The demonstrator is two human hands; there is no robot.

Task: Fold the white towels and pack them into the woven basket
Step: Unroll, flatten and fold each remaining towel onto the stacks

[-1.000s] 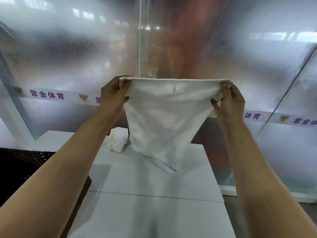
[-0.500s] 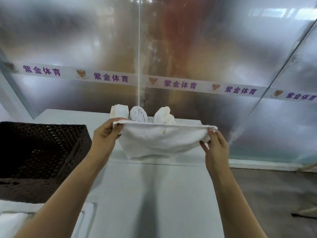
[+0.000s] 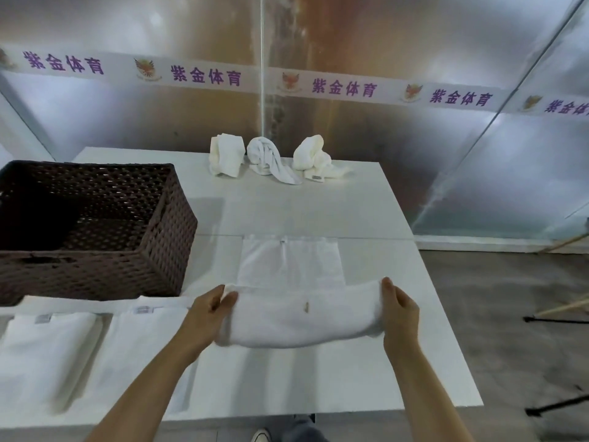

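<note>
A white towel lies half on the white table, its far part flat and its near edge lifted and doubled over. My left hand pinches the towel's near left corner. My right hand grips the near right corner. A small brown mark shows on the raised fold. The dark brown woven basket stands at the table's left, and what I see of its inside holds nothing. Three crumpled white towels sit at the far edge. Two folded white towels lie flat at the near left.
A frosted glass wall with a strip of purple lettering rises right behind the table. The table's right edge drops to a grey floor, where wooden sticks and a black stand leg lie. A shoe shows below the near edge.
Both hands came down and towards me with the towel, from held up in the air to laid on the table. The head tilted down, bringing basket and folded towels into view.
</note>
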